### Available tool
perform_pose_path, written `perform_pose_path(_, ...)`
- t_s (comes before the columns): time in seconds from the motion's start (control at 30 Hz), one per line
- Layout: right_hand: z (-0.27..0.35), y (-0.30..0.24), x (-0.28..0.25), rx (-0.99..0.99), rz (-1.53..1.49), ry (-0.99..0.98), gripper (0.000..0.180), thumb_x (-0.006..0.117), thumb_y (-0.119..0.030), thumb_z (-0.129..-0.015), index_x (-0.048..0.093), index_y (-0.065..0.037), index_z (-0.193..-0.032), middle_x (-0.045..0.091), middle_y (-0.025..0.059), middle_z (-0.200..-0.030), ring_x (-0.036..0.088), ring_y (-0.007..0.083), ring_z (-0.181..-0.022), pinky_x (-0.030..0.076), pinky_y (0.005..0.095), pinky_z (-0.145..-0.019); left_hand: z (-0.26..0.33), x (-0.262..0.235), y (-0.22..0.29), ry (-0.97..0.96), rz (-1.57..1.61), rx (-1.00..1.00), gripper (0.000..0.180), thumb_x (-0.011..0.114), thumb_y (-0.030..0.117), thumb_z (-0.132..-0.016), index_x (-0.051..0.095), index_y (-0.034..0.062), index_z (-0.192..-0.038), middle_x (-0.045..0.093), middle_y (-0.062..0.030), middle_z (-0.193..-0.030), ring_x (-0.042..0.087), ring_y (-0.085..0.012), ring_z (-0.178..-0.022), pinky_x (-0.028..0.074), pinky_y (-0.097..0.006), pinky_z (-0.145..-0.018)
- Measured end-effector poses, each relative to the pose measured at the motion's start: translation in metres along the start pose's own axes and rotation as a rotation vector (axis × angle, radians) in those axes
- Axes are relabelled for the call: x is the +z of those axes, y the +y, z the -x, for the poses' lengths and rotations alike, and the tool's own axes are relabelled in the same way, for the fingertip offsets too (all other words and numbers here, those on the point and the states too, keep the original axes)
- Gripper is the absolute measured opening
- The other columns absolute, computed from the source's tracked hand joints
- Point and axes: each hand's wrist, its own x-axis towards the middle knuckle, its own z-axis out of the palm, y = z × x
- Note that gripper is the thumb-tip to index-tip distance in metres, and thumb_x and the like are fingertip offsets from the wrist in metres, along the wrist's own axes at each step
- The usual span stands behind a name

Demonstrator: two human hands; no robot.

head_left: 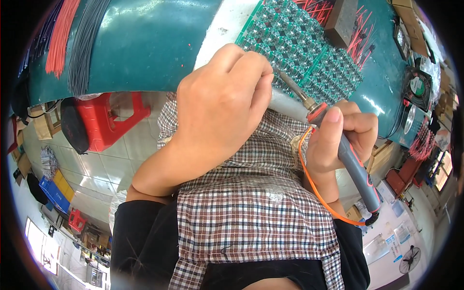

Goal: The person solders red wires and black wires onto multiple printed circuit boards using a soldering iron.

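Observation:
My right hand (338, 133) is wrapped round the grey-and-red handle of a soldering iron (355, 166). Its metal tip points up and left, close to the pinched fingers of my left hand (224, 92). Those fingers are pressed together at the near edge of a panel of green circuit boards (285, 38); whatever they hold is hidden behind them. An orange wire (309, 176) loops from the front of the handle down to its rear end. The panel carries many small components and lies partly on a white sheet (222, 29).
Bundles of red wires (63, 36) and grey wires (87, 46) hang over the green table (145, 43) at left. A dark metal block (341, 23) sits beyond the panel on more red wires. A small fan (416, 87) stands far right, a red stool (104, 121) lower left.

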Motion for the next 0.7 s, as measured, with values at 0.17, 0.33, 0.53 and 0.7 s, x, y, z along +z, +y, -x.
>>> perform_pose_path(0.17,0.0007,-0.0006,-0.0020,-0.001,0.017,-0.004,0.028,0.067,-0.001,-0.090,0.040,-0.006,-0.088,0.055,0.0052,-0.065,0.046,0.0090,-0.053,0.037,0.0243,-0.050,-0.0003,0.0019,0.0005,0.004,0.013,0.017,0.011,0.076,0.004,-0.082,0.069,0.0086,-0.089,0.062,-0.0012,-0.082,0.056,-0.0082,-0.054,0.044,-0.023,-0.049)
perform_pose_path(0.33,0.0005,-0.0060,0.0025,0.051,0.000,0.122,0.023,0.062,0.000,-0.090,0.042,-0.007,-0.081,0.051,0.0041,-0.063,0.044,0.0079,-0.055,0.036,0.0247,-0.052,0.0011,-0.0001,0.0032,0.000,0.021,0.007,0.010,0.076,0.004,-0.082,0.069,0.0080,-0.089,0.062,-0.0019,-0.082,0.058,-0.0090,-0.057,0.047,-0.023,-0.052)
perform_pose_path(0.53,0.0016,0.0016,-0.0042,0.012,0.034,0.023,0.028,0.067,0.000,-0.090,0.040,-0.007,-0.089,0.055,0.0055,-0.066,0.046,0.0090,-0.055,0.037,0.0241,-0.051,0.0016,0.0040,0.0023,-0.005,-0.016,0.002,0.010,0.076,0.004,-0.082,0.068,0.0078,-0.088,0.063,-0.0020,-0.082,0.059,-0.0097,-0.056,0.047,-0.023,-0.052)
perform_pose_path(0.7,0.0034,0.0027,-0.0038,0.025,0.022,0.023,0.028,0.067,0.000,-0.090,0.040,-0.006,-0.089,0.055,0.0059,-0.066,0.046,0.0087,-0.055,0.037,0.0241,-0.052,0.0008,0.0052,0.0034,-0.002,-0.033,0.002,0.010,0.076,0.005,-0.082,0.068,0.0083,-0.088,0.064,-0.0016,-0.081,0.059,-0.0099,-0.055,0.046,-0.024,-0.051)
